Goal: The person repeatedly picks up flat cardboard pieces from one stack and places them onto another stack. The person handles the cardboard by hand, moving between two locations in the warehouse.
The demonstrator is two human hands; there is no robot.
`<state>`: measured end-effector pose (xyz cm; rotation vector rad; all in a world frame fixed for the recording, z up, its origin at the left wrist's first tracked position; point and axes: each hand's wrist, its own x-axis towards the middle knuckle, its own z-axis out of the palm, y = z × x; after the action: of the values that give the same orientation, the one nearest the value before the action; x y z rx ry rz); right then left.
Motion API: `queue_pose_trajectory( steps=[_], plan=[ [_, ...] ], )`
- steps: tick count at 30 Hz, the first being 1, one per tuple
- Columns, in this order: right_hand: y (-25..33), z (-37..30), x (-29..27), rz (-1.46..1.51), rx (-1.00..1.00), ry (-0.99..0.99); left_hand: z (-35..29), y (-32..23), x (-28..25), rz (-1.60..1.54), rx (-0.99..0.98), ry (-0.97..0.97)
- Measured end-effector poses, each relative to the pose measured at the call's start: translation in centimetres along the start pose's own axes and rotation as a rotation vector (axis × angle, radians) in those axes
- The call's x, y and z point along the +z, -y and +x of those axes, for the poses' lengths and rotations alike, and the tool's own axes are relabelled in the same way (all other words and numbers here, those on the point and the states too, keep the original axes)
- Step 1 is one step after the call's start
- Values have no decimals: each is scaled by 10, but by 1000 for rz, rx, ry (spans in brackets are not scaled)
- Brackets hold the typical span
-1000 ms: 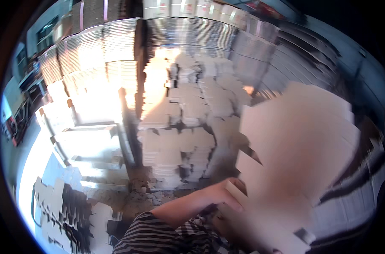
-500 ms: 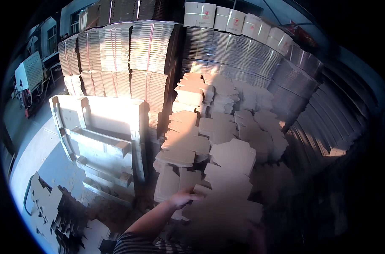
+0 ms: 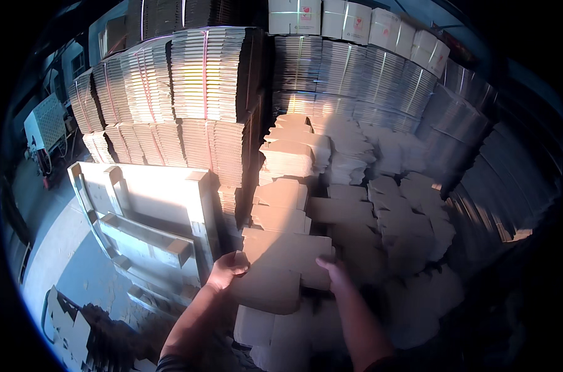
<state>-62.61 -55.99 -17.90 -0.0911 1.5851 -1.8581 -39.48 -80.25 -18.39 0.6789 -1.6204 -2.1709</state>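
A flat die-cut cardboard blank point(image 3: 278, 263), perhaps several together, lies level between my two hands above lower piles of similar blanks. My left hand point(image 3: 228, 271) grips its left edge, thumb on top. At the right edge, my right hand point(image 3: 333, 273) has its thumb on the upper face, with the other fingers hidden beneath. Just beyond the held cardboard rises a pile of brown blanks point(image 3: 280, 197). More blanks point(image 3: 269, 328) lie below and nearer to me.
A wooden pallet point(image 3: 197, 192) stands on edge at the left. Strapped cardboard bundles point(image 3: 206, 74) form a tall wall behind, with white cartons point(image 3: 294, 17) on top. Other blank piles point(image 3: 408, 214) spread rightward. Cardboard pieces point(image 3: 70, 328) lie at lower left.
My left hand has moved left and up, carrying cardboard from the nearer pile toward the left piles. My right hand has come up from the dark lower right onto the right edge.
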Motion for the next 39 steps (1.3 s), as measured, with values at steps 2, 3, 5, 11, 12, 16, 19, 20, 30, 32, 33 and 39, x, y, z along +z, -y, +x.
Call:
queue_pose_trajectory(
  steps=[2,3,5,11,12,16,19,20,30,32,33,39],
  plan=[
    [-7,30,1,-37,-27,-8,22,-1,0,158,-3,-87],
    [-10,43,1,-55,-40,-13,32,4,1,196,-2,-106],
    [-20,69,-4,-201,-73,-41,46,18,0,272,-10,-154],
    [-15,69,1,-998,-501,-328,57,14,31,339,-62,-250],
    [-9,51,12,-1185,-647,-416,57,12,37,419,-61,-290],
    [-35,0,13,-1354,-759,-216,51,39,31,1002,426,-518],
    [-47,-13,10,-1510,-811,-235,29,37,31,670,103,-466],
    [-47,-10,16,-1504,-806,-222,32,72,8,529,80,-428],
    [-40,15,33,-1370,-551,-178,54,64,25,349,107,-608],
    [-53,11,24,-1144,-697,-241,40,48,30,323,65,-563],
    [-62,6,20,-1029,-768,-273,27,38,40,294,40,-537],
    [-82,-2,15,-862,-467,-330,10,83,45,-67,170,-510]
  ],
)
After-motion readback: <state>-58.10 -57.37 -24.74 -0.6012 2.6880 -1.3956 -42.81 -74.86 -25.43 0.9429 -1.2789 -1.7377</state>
